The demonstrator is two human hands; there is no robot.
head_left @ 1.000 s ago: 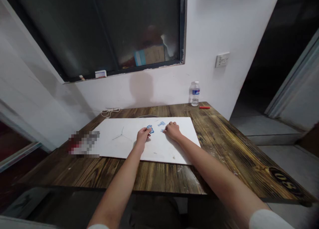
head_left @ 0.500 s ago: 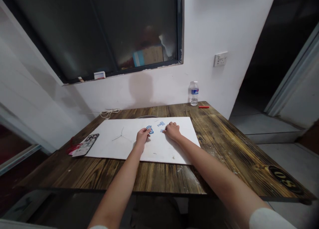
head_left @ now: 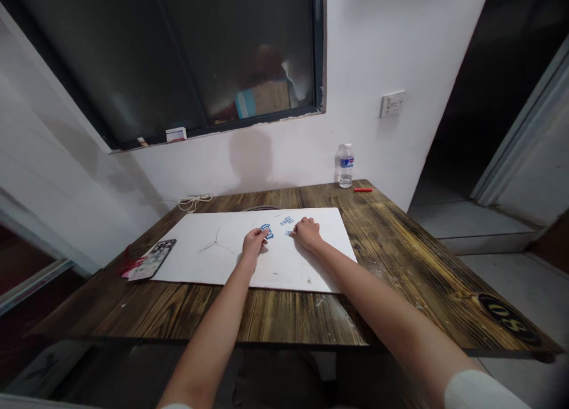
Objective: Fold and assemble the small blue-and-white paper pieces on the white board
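My left hand [head_left: 254, 243] pinches a small blue-framed piece [head_left: 267, 231] over the white board [head_left: 178, 255]; its exact kind is too small to tell. To its right, my right hand [head_left: 307, 232] has its fingers closed together, the tips at a smaller blue-edged piece [head_left: 288, 233] on the board. Just beyond the right fingertips lie several loose blue-and-white pieces [head_left: 288, 220]. Thin dark lines that meet at one point [head_left: 216, 241] mark the board left of my left hand.
A patterned phone-like slab [head_left: 153, 259] rests on the board's left edge. Behind lie a coiled pale cord [head_left: 193, 203], a water bottle [head_left: 346, 167] and a red pen-like stick [head_left: 363, 190]. The wooden table [head_left: 400, 249] meets the wall at the back.
Both hands hold nearly the same place and grip. The whole view has shifted very slightly; the pieces lie as before.
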